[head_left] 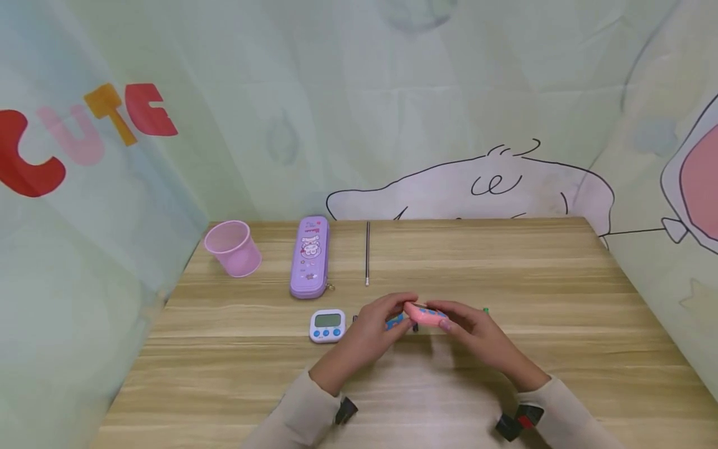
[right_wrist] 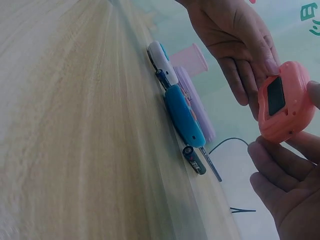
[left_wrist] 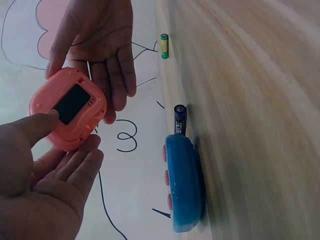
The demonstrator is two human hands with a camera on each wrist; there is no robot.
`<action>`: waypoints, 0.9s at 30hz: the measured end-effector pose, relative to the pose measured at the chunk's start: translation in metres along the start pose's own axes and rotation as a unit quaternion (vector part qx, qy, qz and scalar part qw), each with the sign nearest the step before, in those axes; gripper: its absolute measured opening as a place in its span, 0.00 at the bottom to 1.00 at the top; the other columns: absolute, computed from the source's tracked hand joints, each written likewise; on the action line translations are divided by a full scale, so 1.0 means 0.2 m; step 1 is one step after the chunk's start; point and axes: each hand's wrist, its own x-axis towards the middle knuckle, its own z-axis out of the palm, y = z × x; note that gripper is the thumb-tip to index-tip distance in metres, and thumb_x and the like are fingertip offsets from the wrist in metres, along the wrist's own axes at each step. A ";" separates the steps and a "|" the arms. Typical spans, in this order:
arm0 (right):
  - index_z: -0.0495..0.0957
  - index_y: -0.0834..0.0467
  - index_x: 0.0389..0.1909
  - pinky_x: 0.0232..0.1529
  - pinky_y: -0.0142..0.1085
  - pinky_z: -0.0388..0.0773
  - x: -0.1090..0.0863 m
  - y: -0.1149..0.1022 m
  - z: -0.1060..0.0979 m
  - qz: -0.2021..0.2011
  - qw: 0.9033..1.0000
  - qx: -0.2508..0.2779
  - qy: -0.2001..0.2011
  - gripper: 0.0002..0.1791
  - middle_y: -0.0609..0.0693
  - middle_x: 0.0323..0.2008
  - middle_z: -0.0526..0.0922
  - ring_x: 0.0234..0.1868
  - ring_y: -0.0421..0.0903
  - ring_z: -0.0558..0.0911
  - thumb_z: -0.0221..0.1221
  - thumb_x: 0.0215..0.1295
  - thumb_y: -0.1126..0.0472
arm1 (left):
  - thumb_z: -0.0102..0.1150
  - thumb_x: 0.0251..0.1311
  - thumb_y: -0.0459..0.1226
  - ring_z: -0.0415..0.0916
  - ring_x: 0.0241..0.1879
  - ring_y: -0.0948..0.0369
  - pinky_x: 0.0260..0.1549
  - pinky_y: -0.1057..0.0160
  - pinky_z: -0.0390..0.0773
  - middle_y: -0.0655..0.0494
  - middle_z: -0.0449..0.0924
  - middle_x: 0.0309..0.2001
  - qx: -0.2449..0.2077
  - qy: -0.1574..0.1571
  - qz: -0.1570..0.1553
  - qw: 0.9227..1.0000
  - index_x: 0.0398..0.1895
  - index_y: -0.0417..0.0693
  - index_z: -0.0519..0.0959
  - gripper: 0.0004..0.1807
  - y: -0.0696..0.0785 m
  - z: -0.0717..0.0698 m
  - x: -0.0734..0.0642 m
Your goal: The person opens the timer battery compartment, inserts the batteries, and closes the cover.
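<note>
A pink digital timer [head_left: 429,316] is held up above the table between both hands. My left hand [head_left: 370,327] pinches one side, with its thumb near the dark rectangle on the timer's back [left_wrist: 72,104] in the left wrist view. On the opposite side my right hand [head_left: 479,333] grips the edge between thumb and fingers. Below them lies a blue timer [left_wrist: 184,182], partly covered by the left hand in the head view. Dark batteries [right_wrist: 194,160] lie close to both ends of the blue timer. A green battery [left_wrist: 164,46] stands farther right.
Left of the hands lies a white timer [head_left: 328,326] with blue buttons. Behind are a purple pencil case [head_left: 310,257], a dark pencil [head_left: 367,252] and a pink cup [head_left: 234,249] at the back left. A printed curtain [head_left: 359,112] hangs behind the wooden table [head_left: 477,262].
</note>
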 end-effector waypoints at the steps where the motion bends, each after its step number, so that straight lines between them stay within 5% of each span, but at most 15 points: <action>1: 0.72 0.56 0.64 0.58 0.30 0.73 0.00 0.00 0.00 0.004 1.000 0.000 -0.002 0.19 0.51 0.61 0.76 0.62 0.45 0.74 0.51 0.74 0.66 | 0.59 0.67 0.40 0.74 0.57 0.64 0.58 0.67 0.73 0.57 0.76 0.60 -0.016 0.001 -0.007 1.000 0.64 0.49 0.72 0.23 0.00 0.00 0.00; 7: 0.73 0.52 0.63 0.59 0.32 0.72 -0.01 0.01 0.01 0.022 1.000 -0.014 -0.006 0.18 0.47 0.60 0.77 0.61 0.44 0.74 0.48 0.76 0.63 | 0.60 0.66 0.40 0.75 0.56 0.65 0.56 0.69 0.74 0.59 0.77 0.58 -0.064 0.010 -0.026 0.998 0.62 0.48 0.73 0.22 -0.01 0.01 0.00; 14: 0.73 0.55 0.63 0.59 0.33 0.73 -0.01 0.00 0.01 0.018 1.000 -0.022 -0.006 0.18 0.49 0.58 0.78 0.59 0.45 0.75 0.43 0.78 0.64 | 0.61 0.65 0.42 0.76 0.55 0.66 0.55 0.60 0.77 0.59 0.77 0.57 -0.093 0.013 -0.046 0.995 0.61 0.51 0.74 0.22 -0.01 0.01 0.00; 27: 0.71 0.63 0.63 0.62 0.38 0.72 -0.03 0.01 0.03 0.044 0.998 -0.035 -0.025 0.20 0.56 0.59 0.77 0.61 0.47 0.74 0.39 0.80 0.61 | 0.61 0.65 0.42 0.78 0.50 0.65 0.50 0.71 0.77 0.57 0.81 0.50 -0.104 0.010 -0.074 0.992 0.59 0.50 0.75 0.20 -0.02 0.02 0.01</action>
